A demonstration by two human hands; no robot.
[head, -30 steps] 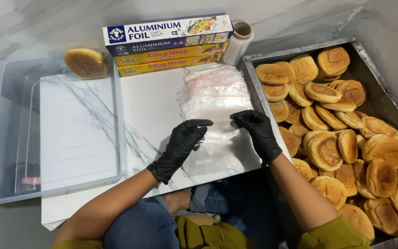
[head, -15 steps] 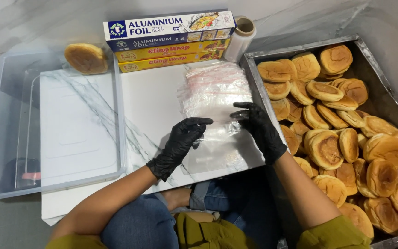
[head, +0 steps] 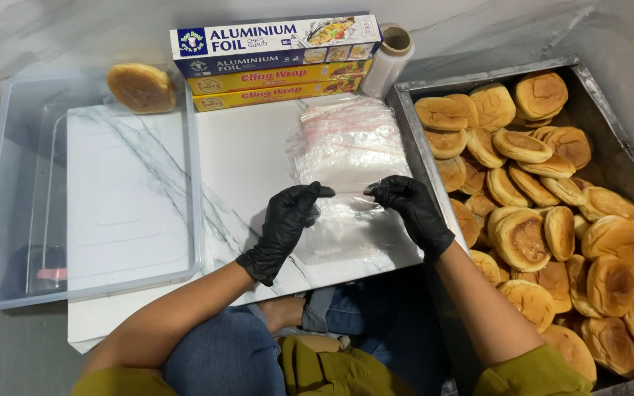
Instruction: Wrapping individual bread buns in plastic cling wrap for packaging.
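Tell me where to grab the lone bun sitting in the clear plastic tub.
Take the bun across its rounded sides, coming from above. It lies flat, dome up, in the far corner of the clear tub, close against the walls, so a sideways approach looks blocked. The open top probably leaves fingers room to straddle it.

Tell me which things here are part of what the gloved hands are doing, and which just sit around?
In use: left hand and right hand pinching a clear plastic bag; stack of zip bags.

Lying about: metal tray of buns, clear plastic tub, single bun, foil and wrap boxes, film roll.
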